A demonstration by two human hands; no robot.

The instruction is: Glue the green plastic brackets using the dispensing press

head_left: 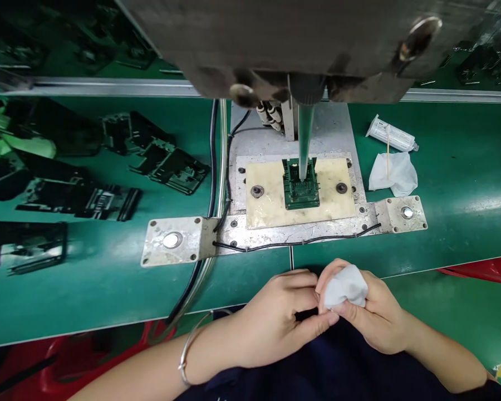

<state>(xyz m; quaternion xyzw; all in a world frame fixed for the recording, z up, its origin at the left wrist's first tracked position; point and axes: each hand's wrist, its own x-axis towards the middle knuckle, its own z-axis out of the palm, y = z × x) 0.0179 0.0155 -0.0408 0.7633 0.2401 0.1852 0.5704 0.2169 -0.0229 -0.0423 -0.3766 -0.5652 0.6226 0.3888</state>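
Note:
A crumpled white wipe (346,287) is held in my right hand (378,314), pinched between the thumb and bent fingers. My left hand (281,312) meets it in front of my body, its fingers curled in and its fingertips against the right hand's fingers. What the left fingertips hold, if anything, is hidden. Beyond my hands, a dark green plastic part (301,195) sits on the cream plate (263,211) of a press. The press's metal rod (305,133) reaches down to that part.
Metal boxes with round buttons flank the press, one left (172,240) and one right (407,212). Several black plastic parts (171,164) lie at left beside cables (211,167). At right are a syringe cartridge (392,133), a wooden stick (388,159) and another white wipe (402,175).

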